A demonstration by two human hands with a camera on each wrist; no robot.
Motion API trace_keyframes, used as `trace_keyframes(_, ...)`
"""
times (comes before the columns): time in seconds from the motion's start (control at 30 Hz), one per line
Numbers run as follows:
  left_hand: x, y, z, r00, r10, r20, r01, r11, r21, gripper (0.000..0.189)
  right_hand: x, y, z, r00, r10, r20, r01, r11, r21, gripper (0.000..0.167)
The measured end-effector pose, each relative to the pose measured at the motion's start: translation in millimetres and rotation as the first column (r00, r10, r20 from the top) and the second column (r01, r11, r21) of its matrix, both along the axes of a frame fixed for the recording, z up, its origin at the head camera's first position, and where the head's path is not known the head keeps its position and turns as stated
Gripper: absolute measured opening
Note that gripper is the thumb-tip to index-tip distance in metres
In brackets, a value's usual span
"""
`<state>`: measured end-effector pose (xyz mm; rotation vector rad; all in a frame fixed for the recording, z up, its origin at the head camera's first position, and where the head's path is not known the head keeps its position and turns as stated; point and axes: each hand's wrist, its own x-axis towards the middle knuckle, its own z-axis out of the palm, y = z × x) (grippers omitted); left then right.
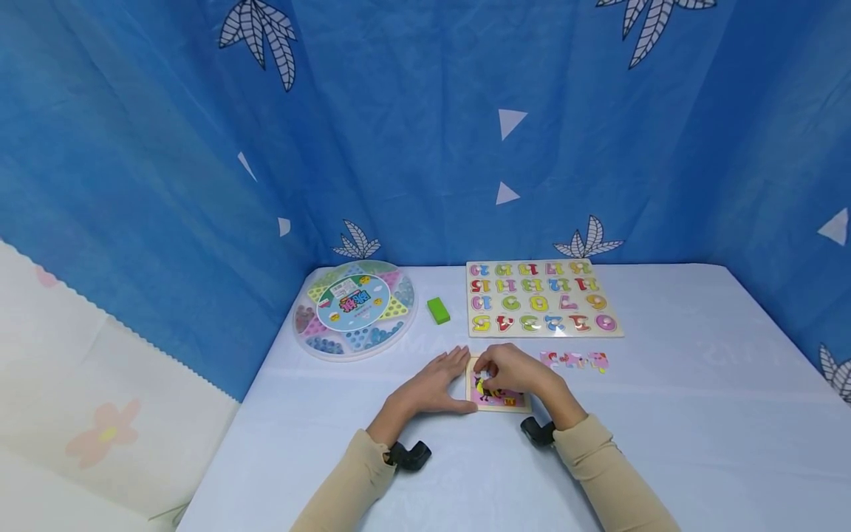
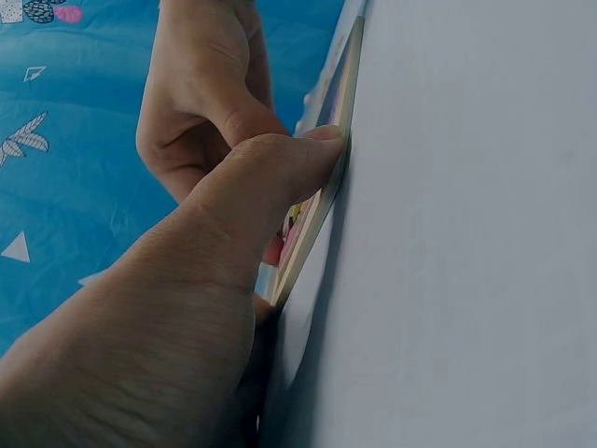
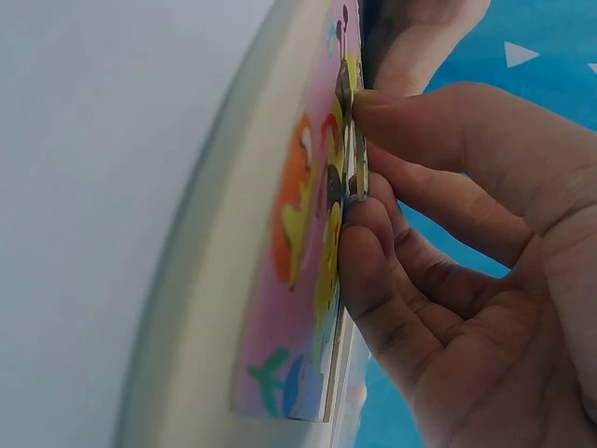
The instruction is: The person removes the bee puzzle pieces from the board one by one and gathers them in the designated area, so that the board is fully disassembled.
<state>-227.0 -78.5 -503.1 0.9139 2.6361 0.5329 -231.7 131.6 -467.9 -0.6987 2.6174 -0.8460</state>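
Note:
A small jigsaw puzzle board (image 1: 508, 409) with a pale wooden frame and a pink cartoon picture lies on the white table between both hands. My left hand (image 1: 435, 386) steadies its left side, fingers stretched toward the far corner and thumb at the near corner. In the left wrist view, the thumb (image 2: 312, 161) rests on the frame's edge. Over the picture, my right hand (image 1: 515, 369) pinches a thin puzzle piece (image 3: 362, 168) between thumb and fingertips, close against the board. Right of the board lie several loose pink puzzle pieces (image 1: 575, 360).
Behind the board lies a wooden number board (image 1: 545, 299) with colourful numerals. A round Chinese checkers set (image 1: 354, 310) lies at the back left, with a green block (image 1: 438, 310) between the two. A blue curtain (image 1: 425, 148) hangs behind the table.

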Motion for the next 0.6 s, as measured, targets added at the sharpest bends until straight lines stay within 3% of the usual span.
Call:
trace_keyframes(0.27, 1.4, 0.1, 1.4, 1.0, -0.005, 0.001, 0.005, 1.0, 0.004, 0.099, 0.8, -0.1, -0.8, 1.0, -0.012, -0.005, 0.012, 1.0, -0.004, 0.022)
trace_keyframes(0.6, 1.5, 0.3, 2.5, 1.0, -0.002, 0.002, 0.002, 1.0, 0.002, 0.1, 3.7, 10.2, 9.2, 0.996, -0.09, -0.002, 0.09, 0.996, 0.02, 0.021)
